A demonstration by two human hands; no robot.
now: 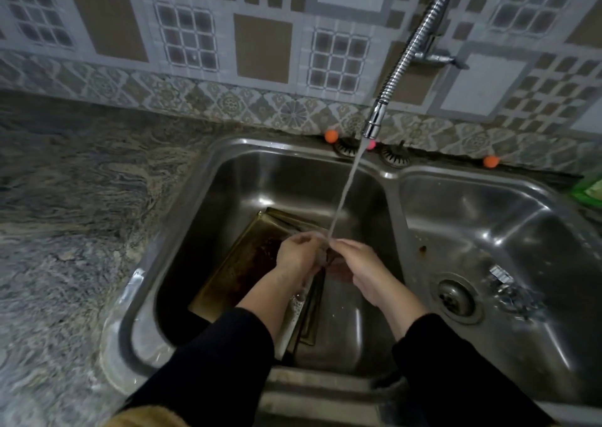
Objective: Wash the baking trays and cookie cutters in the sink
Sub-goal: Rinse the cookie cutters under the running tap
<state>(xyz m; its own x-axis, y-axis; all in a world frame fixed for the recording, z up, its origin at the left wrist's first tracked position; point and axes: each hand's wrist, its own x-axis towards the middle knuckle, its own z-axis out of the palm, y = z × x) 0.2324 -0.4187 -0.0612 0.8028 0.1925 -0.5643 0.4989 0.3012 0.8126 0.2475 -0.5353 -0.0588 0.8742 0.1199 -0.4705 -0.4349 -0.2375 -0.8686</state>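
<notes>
Glossy steel sink [387, 179], stained metal tray [234, 263], veined stone counter [81, 198]
</notes>
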